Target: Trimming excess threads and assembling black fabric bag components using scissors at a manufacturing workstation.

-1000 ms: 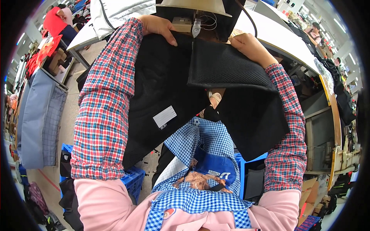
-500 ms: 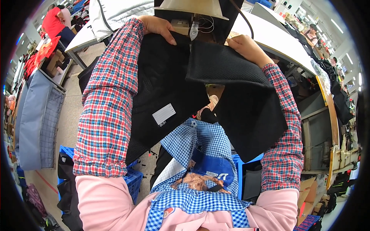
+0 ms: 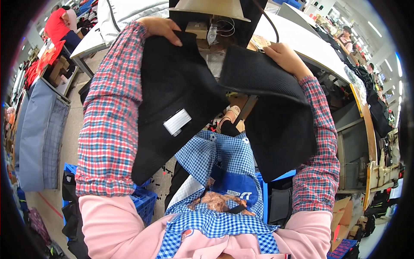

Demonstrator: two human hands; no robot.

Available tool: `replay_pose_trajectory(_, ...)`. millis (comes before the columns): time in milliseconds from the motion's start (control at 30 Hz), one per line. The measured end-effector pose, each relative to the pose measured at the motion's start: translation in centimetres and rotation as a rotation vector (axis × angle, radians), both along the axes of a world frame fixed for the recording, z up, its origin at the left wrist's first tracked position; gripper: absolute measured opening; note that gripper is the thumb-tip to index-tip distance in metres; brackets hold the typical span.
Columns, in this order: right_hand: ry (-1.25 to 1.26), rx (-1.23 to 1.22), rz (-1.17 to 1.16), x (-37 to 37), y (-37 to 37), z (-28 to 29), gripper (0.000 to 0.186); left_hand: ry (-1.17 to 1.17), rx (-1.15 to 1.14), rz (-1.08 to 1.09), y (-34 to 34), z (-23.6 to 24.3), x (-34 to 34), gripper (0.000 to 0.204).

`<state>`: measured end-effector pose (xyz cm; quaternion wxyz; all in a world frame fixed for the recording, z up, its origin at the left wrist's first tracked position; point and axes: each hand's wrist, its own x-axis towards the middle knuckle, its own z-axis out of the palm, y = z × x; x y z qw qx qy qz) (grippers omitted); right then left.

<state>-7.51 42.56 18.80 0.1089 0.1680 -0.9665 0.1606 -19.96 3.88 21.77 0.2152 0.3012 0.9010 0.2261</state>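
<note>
Pinching black cloth [image 3: 179, 77] with a white label [image 3: 177, 121], the left hand [image 3: 161, 28] is far left; the right hand [image 3: 284, 57], far right, clasps black cloth too.

The black left-hand panel [image 3: 172, 82] looks to me like soft, matt cloth, and its white label [image 3: 177, 122] is smooth, paper or satin, I can't tell which from here; the black right-hand panel [image 3: 265, 71] has a ribbed, mesh-like face on its fold and dull, plain cloth below. The checked sleeve covers [image 3: 112, 121] are crinkled woven cloth, the pink top [image 3: 110, 220] a smoother matt fabric, the crate [image 3: 144, 205] moulded plastic, the carton [image 3: 343, 216] dull cardboard, the tabletop [image 3: 293, 34] smooth
</note>
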Motion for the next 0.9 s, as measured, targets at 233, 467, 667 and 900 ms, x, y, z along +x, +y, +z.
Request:
replay_pose_trajectory(233, -0.039, -0.035, -0.089, 8.6, 5.1, 1.6, 0.045, -0.111, 0.056, 0.064, 2.9, 0.4, 2.5, 0.056)
replay_pose_trajectory(467, 0.125, 0.088, -0.37, 23.2, 11.6, 4.1, 0.041, -0.175, 0.059, 0.073, 2.4, 0.0, 3.2, 0.045)
replay_pose_trajectory(667, -0.012, 0.5, -0.942, 39.0, 18.7, 4.8, 0.021, -0.141, 0.085, -0.187, 1.8, -2.0, 8.3, 0.039)
replay_pose_trajectory(900, 0.076, -0.328, -0.174, 27.8, -1.0, -2.6, 0.096, 0.146, 0.275, -0.444, 9.8, -1.6, 22.6, 0.036)
